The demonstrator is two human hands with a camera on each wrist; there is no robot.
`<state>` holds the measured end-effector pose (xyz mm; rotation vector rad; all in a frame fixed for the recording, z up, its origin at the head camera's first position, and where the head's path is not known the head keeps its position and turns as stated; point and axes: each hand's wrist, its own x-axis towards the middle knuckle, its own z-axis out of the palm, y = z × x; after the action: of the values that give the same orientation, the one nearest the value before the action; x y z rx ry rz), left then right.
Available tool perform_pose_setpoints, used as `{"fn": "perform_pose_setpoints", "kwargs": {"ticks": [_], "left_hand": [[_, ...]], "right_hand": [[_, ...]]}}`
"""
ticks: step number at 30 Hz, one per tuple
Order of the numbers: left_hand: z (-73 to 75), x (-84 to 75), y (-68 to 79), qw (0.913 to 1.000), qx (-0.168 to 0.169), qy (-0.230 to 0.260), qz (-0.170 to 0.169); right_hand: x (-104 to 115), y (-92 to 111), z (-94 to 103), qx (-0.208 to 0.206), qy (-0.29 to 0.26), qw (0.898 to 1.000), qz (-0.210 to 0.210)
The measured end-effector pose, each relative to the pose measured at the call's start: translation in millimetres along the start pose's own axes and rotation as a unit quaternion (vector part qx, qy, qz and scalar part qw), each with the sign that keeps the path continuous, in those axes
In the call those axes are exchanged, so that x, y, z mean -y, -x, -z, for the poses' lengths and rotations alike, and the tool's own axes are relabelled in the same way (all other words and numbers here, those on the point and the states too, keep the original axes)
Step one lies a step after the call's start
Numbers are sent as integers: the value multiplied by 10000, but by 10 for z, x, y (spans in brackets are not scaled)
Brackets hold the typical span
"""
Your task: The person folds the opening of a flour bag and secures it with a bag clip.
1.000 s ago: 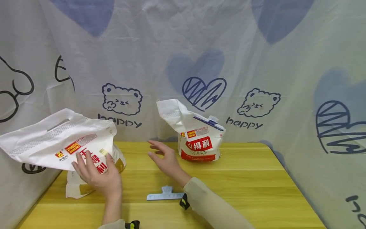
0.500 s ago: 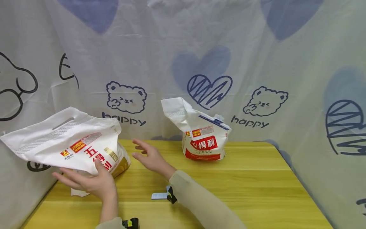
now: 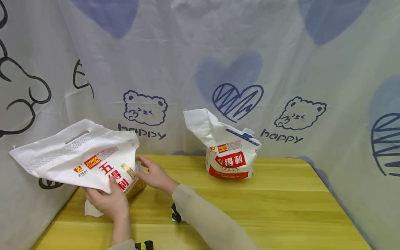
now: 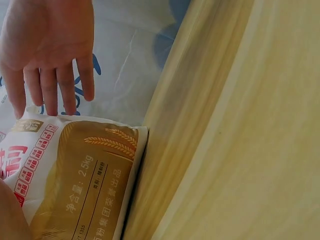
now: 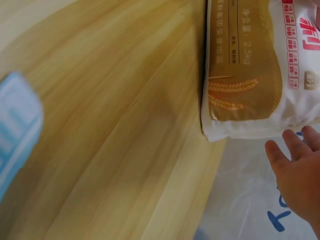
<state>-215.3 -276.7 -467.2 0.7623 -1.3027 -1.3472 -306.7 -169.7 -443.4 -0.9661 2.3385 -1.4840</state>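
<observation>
A white and gold flour bag [image 3: 93, 163] with red lettering leans at the table's left, its flat handle top flopping left. My left hand [image 3: 110, 201] holds its lower left side, thumb on the printed front and the other fingers behind the bag. My right hand [image 3: 156, 175] is at the bag's right side, fingers extended; in the left wrist view this right hand [image 4: 50, 55] has its fingertips right at the bag's edge. Wheat ears and a 2.5kg print show on the flour bag [image 5: 245, 65] in the right wrist view.
A second flour bag [image 3: 231, 163] stands upright at the back, its folded top closed by a dark blue sealing clip [image 3: 242, 136]. A light blue sealing clip [image 5: 17, 125] lies on the wooden table [image 3: 265, 208], mostly hidden by my right sleeve in the head view. Printed curtain [image 3: 175, 69] hangs behind.
My right hand has moved left to the near flour bag's side. My left hand has shifted from the bag's front to its lower edge, thumb in front. The head view has turned slightly left.
</observation>
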Motion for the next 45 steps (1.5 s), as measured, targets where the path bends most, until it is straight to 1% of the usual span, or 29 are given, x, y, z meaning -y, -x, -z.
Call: {"fn": "perform_pose_setpoints", "kwargs": {"ticks": [2, 5, 9, 12, 16, 19, 22, 28, 31, 33, 36, 40, 45], "left_hand": [[-7, -17, 1, 9998, -27, -189, 6], [-11, -32, -4, 9993, -65, -335, 123], [1, -27, -13, 9989, -78, -389, 245], [10, -15, -13, 9989, -99, -420, 207], [0, -8, -16, 9990, -126, -434, 35], [-18, -14, -16, 9989, -115, -453, -10], [-28, -29, -12, 9987, -119, -495, 25], [-2, -48, -9, 9972, -91, -730, 102], [18, -47, -16, 9964, 59, -830, 187], [22, -40, -23, 9959, 213, -860, 166], [23, -39, -25, 9948, 549, -849, 107], [6, -46, -47, 9908, 960, -951, 2], [-22, -46, -115, 9847, 1297, -1161, -3]], "right_hand": [[34, -20, -8, -20, -38, 10000, -83], [62, -37, -12, -53, -50, 9998, -192], [56, -65, -19, -98, 85, 9998, -178], [58, -109, -20, -156, 204, 9996, -138], [89, -189, -11, -206, 249, 9994, -120], [104, -229, -14, -205, 337, 9991, -150], [104, -237, -29, -153, 461, 9986, -197], [87, -194, -46, -94, 220, 9994, -244], [88, -168, -30, -104, 211, 9995, -228], [80, -152, -19, -127, 248, 9993, -229], [45, -119, 9, -207, 215, 9992, -258], [3, -72, 74, -387, 238, 9987, -227], [-22, -29, 127, -665, 350, 9971, -144]]}}
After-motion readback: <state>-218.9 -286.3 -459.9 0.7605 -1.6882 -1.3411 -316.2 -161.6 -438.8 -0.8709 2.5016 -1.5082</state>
